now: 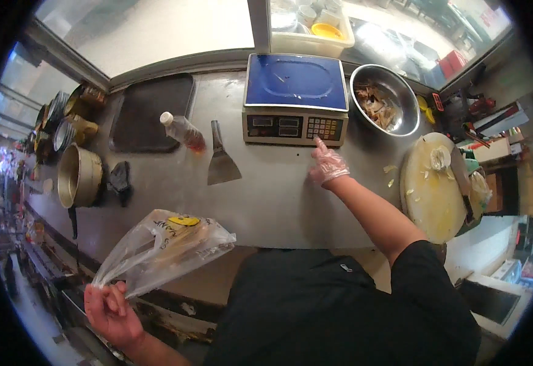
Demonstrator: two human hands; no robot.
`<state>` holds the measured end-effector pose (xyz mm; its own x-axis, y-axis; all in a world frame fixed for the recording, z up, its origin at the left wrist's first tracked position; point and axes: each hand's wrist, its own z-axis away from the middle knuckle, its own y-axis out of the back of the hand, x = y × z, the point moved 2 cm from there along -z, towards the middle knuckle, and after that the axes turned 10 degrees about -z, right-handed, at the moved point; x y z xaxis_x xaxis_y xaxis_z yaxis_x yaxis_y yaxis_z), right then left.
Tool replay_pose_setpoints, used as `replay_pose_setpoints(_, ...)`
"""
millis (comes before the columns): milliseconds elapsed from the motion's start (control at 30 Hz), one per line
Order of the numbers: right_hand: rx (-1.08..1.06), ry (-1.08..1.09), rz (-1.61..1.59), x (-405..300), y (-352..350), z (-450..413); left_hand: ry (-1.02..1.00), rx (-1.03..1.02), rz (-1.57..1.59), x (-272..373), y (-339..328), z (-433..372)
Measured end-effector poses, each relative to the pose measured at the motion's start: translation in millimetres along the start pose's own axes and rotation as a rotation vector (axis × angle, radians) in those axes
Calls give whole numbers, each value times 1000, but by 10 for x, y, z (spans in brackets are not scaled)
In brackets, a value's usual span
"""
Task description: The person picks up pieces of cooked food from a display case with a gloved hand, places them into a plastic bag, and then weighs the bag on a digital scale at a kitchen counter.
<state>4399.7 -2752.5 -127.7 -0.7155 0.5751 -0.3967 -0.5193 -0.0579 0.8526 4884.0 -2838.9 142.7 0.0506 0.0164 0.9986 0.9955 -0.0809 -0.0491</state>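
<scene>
At the lower left, my bare left hand (113, 313) grips the gathered handle of a clear plastic carrier bag (175, 261). The bag bears printed writing and a yellow smiling face, and something brownish shows through it. My right hand (329, 162) wears a thin clear plastic glove and holds nothing. Its index finger reaches the lower edge of the keypad (322, 128) on a digital counter scale (300, 82); whether a key is pressed I cannot tell. The scale's blue weighing plate carries only small crumbs, and its display windows look dark.
Left of the scale are a wide scraper (222, 164), a plastic bottle (185, 133) with reddish contents and a dark tray (149, 114). A saucepan (81, 176) stands farther left. To the right are a steel bowl (397, 103) with brown food pieces, a round chopping board (426, 196) and a cleaver (462, 176).
</scene>
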Motion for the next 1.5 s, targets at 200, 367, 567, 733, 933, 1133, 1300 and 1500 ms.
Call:
replay_pose_setpoints(200, 67, -36, -31, -72, 102, -77, 3, -153, 22, -48, -308, -486)
replay_pose_setpoints(367, 145, -50, 12, 33, 136, -273, 27, -261, -19, -67, -413, -667)
replay_pose_setpoints(567, 141, 18, 33, 17, 201, -435, 39, -206, 15, -79, -625, -781)
replay_pose_setpoints(733, 101, -13, 24, 134, 53, -389, 33, -205, -2, -40, -858, -801)
replay_pose_setpoints(933, -57, 74, 22, 124, -257, -42, 19, -321, 19, -8, -1129, -902)
replay_pose_setpoints(1133, 59, 122, -9, 45, -227, -271, 31, -446, 15, -24, -1505, -1159)
replay_pose_setpoints(1300, 34, 109, -66, 50, -233, -306, 47, -481, 61, 0, -2145, -1355)
replay_pose_setpoints(1500, 243, -55, -721, 41, -241, -259, 13, -573, 126, 34, -3288, -1657)
